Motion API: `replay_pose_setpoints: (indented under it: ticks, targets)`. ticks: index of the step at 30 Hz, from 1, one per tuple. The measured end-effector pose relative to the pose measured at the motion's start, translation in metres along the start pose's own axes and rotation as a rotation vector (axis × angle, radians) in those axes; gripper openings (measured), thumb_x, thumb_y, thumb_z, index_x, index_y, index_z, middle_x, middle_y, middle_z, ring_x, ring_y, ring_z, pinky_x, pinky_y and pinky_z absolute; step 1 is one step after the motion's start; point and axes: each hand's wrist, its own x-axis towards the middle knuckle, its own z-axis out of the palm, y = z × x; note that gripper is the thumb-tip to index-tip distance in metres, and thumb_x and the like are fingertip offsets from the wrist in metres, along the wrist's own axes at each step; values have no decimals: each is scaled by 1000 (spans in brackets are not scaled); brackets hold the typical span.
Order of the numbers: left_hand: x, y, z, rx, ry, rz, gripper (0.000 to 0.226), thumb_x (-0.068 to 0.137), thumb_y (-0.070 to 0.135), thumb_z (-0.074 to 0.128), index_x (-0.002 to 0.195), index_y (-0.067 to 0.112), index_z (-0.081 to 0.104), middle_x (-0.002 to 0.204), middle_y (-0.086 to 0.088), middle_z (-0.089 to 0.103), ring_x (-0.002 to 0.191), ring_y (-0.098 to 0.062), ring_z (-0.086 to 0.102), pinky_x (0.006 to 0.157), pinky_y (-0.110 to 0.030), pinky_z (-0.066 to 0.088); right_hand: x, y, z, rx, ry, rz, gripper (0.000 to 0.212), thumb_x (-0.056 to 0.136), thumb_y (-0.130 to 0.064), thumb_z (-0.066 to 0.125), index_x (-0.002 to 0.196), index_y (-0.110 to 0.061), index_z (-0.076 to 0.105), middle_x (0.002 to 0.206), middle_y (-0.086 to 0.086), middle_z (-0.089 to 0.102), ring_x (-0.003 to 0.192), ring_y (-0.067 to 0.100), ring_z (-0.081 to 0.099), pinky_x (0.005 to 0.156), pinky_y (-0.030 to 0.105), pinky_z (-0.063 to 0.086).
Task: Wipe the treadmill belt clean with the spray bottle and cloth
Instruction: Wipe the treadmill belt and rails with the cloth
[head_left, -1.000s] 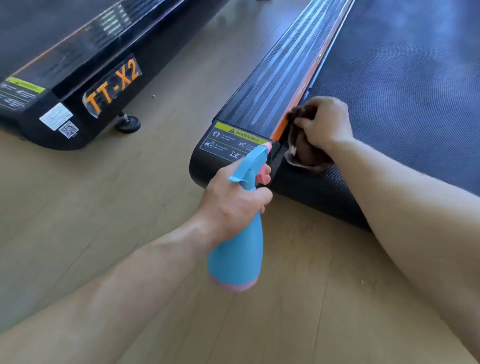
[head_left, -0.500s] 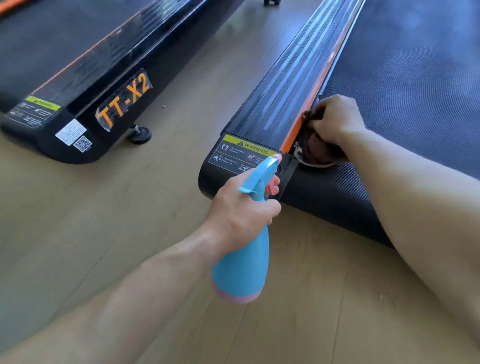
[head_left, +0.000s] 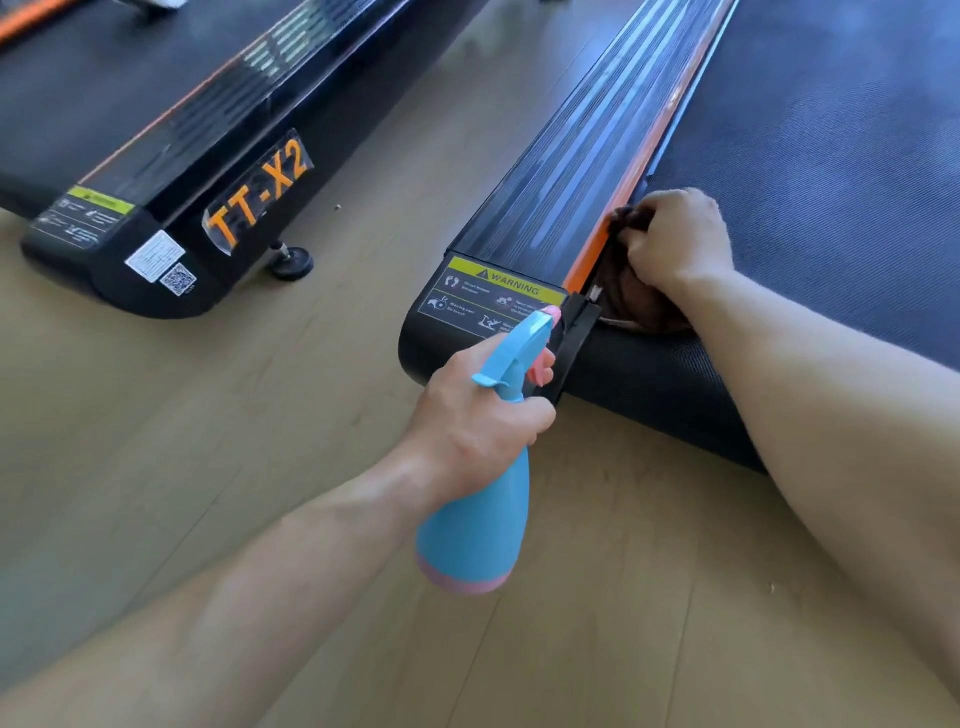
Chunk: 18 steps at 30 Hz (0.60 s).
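Spreading beneath everything, the pale wooden plank floor (head_left: 208, 441) carries two machines: a second black treadmill marked TT-X2 (head_left: 156, 156), well apart to the left, and the one being cleaned. Its dark, finely textured treadmill belt (head_left: 831, 182) fills the right of the view, flanked by a black ribbed side rail with an orange inner strip (head_left: 582, 156). I can make out no wet patch on the belt, so the job looks far from done. The light-blue plastic spray bottle with a pink base and trigger (head_left: 472, 525) hangs over the floor just off the belt's near corner, its nozzle aimed toward the rail's end. A squeeze from here would likely wet the end cap or the floor rather than the belt, leaving a slippery spot. The left hand (head_left: 478, 415) is curled round the bottle's neck; whether a finger rests on the trigger I cannot tell. The right hand (head_left: 675, 239) is bunched in a fist on the crumpled brown cloth (head_left: 631, 306), pressing it onto the belt's edge against the orange strip. Wedged there, the cloth could snag in the gap between belt and rail, and knuckles could scrape the rail. The yellow-headed warning label (head_left: 493, 296) could soak and peel.
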Motion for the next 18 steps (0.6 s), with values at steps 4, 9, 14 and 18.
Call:
replay_pose_setpoints:
  ticks: [4, 9, 14, 18]
  targets:
    - [-9, 1, 1, -72, 12, -12, 31, 64, 23, 56, 91, 30, 67, 102, 9, 74, 66, -18, 69, 72, -28, 54, -10, -1, -18, 2, -129, -30, 24, 89, -27, 71, 110, -16, 74, 116, 16, 68, 116, 36, 56, 98, 36, 45]
    - [-29, -7, 8, -45, -10, 6, 38, 75, 10, 64, 99, 39, 67, 104, 11, 73, 82, -14, 67, 66, -17, 50, -71, -2, -53, -48, -295, -194, 23, 90, -28, 72, 111, -17, 74, 109, 10, 72, 112, 34, 61, 91, 30, 44]
    - [-48, -20, 18, -18, -27, -29, 58, 63, 24, 56, 116, 46, 67, 104, 12, 72, 84, -18, 68, 83, -32, 57, -127, 23, -79, -51, -361, -268, 25, 86, -29, 77, 110, -23, 75, 105, 4, 69, 107, 29, 61, 91, 30, 42]
    - [-54, -17, 22, 9, -21, -43, 58, 64, 25, 54, 117, 43, 67, 104, 9, 71, 83, -25, 68, 76, -26, 55, -138, 14, -53, 120, -76, -238, 25, 89, -27, 73, 112, -19, 70, 106, 9, 54, 102, 28, 50, 90, 33, 39]
